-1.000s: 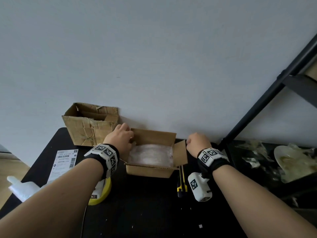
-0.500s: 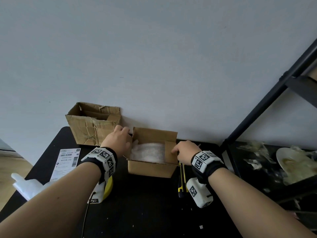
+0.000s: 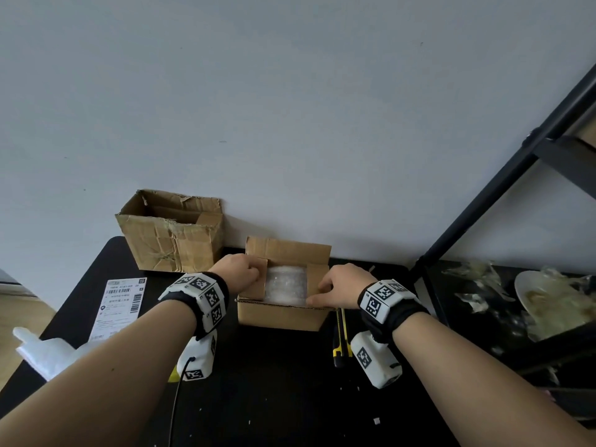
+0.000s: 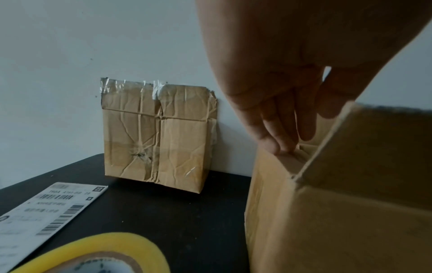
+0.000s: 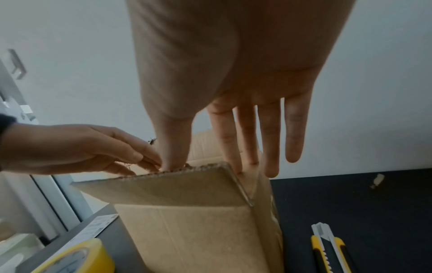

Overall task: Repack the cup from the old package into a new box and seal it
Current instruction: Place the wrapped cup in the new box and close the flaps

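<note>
The new cardboard box (image 3: pixel 280 314) stands in the middle of the black table, with a bubble-wrapped bundle (image 3: pixel 285 283) showing inside it. My left hand (image 3: pixel 240 272) presses the left side flap inward with straight fingers (image 4: pixel 278 140). Across the opening, my right hand (image 3: pixel 338 285) lies flat on the right side flap, fingers (image 5: pixel 247 140) extended and thumb near the front edge. The rear flap stands upright against the wall. The crumpled old box (image 3: pixel 171 233) sits open at the back left. The cup itself is hidden.
A yellow tape roll (image 4: pixel 93 254) lies under my left wrist, beside a shipping label (image 3: pixel 121 304) and a white plastic bag (image 3: pixel 45 353). A yellow-black utility knife (image 5: pixel 332 253) lies right of the box. A black shelf frame (image 3: pixel 483 201) and a plate (image 3: pixel 548 301) stand at right.
Both hands have moved inward over the new box. The right side flap, which stuck outward a second ago, is now folded in, and the left flap has been pushed in too.
</note>
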Demonstrator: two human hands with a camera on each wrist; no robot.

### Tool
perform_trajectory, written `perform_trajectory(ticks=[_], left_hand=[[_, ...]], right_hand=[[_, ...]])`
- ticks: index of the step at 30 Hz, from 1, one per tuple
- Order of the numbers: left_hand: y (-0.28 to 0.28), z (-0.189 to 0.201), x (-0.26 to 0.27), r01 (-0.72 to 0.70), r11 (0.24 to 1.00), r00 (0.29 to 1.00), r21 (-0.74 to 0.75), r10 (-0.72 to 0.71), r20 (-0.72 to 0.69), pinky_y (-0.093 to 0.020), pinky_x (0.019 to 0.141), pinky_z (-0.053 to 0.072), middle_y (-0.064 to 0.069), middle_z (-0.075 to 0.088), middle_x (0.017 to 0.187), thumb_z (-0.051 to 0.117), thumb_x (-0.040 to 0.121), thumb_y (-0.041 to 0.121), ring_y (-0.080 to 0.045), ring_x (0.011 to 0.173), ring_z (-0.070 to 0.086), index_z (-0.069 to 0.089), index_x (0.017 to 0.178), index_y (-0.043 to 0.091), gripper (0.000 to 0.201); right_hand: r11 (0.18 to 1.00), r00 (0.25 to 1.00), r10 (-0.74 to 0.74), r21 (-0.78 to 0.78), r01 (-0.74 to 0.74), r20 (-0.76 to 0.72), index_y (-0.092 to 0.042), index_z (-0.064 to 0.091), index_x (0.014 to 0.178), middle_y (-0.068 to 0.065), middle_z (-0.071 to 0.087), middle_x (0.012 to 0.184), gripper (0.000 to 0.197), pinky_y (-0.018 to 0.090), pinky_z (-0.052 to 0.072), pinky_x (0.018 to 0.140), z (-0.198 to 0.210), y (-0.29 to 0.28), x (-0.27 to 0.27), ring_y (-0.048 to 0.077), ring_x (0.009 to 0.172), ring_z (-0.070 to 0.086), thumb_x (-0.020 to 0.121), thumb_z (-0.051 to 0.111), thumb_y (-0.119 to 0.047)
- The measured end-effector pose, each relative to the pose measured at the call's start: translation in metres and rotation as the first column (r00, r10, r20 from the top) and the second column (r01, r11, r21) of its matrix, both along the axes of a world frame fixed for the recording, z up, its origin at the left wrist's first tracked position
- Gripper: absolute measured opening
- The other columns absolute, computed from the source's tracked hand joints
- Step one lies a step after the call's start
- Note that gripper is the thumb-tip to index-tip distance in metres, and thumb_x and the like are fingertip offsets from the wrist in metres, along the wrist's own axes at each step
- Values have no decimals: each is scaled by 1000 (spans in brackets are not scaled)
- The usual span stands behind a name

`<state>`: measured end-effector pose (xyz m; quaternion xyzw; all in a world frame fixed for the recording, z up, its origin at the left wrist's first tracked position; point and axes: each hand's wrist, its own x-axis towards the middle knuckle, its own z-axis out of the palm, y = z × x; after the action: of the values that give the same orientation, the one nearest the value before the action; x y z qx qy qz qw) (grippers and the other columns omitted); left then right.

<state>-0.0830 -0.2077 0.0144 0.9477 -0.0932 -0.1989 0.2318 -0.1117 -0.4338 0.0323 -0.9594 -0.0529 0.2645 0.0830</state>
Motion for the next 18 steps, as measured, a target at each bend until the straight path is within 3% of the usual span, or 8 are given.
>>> perform_trajectory(ticks=[3, 5, 10, 14, 16, 18], left_hand=[[-3, 0, 1, 74, 996, 997, 53, -72, -29, -22, 99, 34, -6, 52, 137, 38, 94, 10, -24, 125, 45, 56, 130, 21, 42], [-4, -2, 1, 92, 993, 996, 71, -91, -20, -23, 101, 32, -4, 49, 140, 37, 94, 9, -24, 128, 42, 54, 132, 21, 44], [0, -4, 6, 34, 999, 998, 14, -33, -51, -25, 97, 35, -9, 55, 133, 35, 99, 24, -24, 122, 47, 61, 123, 13, 37], [2, -2, 7, 21, 999, 997, -45, -24, -78, -25, 93, 36, -2, 60, 124, 42, 95, 51, -19, 117, 52, 61, 123, 29, 40], [5, -4, 8, 57, 998, 995, -40, -61, -80, -25, 85, 39, 1, 62, 108, 56, 89, 49, -15, 102, 55, 64, 104, 29, 26], [8, -7, 9, 101, 994, 993, -32, -102, -59, -22, 81, 40, -1, 64, 104, 66, 84, 32, -15, 98, 57, 65, 101, 21, 20]], right_hand=[[1000, 999, 15, 3, -15, -28, -4, 64, 113, 12, 67, 116, 94, 44, 52, 91, -1, 1, 1, 27, 107, 63, 59, 61, -81], [999, 998, 44, -27, -45, -48, -2, 59, 121, 14, 62, 124, 100, 47, 49, 96, 1, 4, 0, 30, 115, 59, 58, 65, -79], [999, 999, 29, -24, -29, -18, -12, 68, 114, 5, 68, 114, 74, 40, 52, 92, 2, 5, 6, 21, 105, 63, 68, 66, -71], [999, 997, -27, -24, 29, 68, -22, 73, 103, -2, 71, 104, 52, 36, 54, 85, -1, 9, 12, 17, 95, 64, 76, 62, -65], [999, 993, -27, -42, 32, 117, -21, 74, 99, 0, 71, 99, 41, 33, 54, 81, -1, 15, 13, 19, 92, 65, 81, 63, -56], [997, 987, -3, -71, 15, 158, -21, 74, 99, 1, 71, 99, 30, 28, 50, 77, -1, 22, 14, 21, 94, 64, 84, 64, -46]])
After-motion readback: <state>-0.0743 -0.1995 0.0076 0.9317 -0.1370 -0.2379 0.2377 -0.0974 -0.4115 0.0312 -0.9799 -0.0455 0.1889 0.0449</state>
